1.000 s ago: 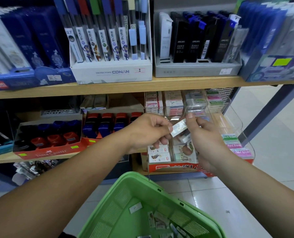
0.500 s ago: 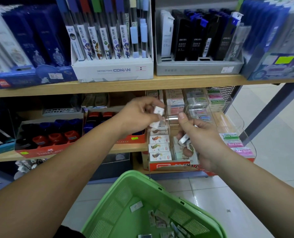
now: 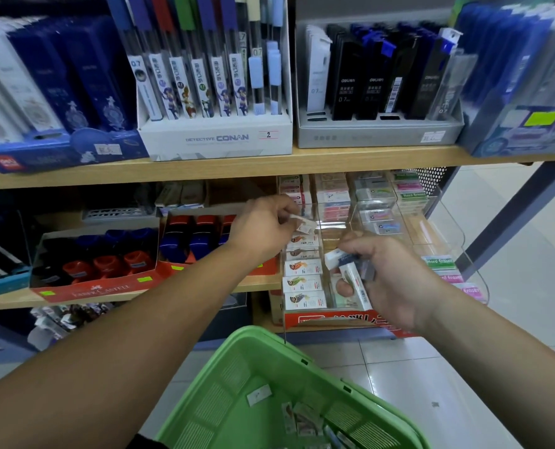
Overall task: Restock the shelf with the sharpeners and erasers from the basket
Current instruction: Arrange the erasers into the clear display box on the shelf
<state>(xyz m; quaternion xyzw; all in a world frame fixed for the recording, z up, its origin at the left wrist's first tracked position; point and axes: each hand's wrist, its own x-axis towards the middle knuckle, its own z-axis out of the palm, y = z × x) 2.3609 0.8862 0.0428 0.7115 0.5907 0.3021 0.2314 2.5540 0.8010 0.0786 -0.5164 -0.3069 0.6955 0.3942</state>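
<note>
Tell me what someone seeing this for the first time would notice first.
At the centre, the left hand pinches a small white eraser over a column of fish-print erasers in the clear display. Just to its right and slightly lower, the right hand grips a handful of erasers. Below both, at the bottom edge, a bright green basket holds a few small packs.

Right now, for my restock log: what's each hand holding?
Left hand: pinching one small eraser.
Right hand: gripping a bundle of erasers.
</note>
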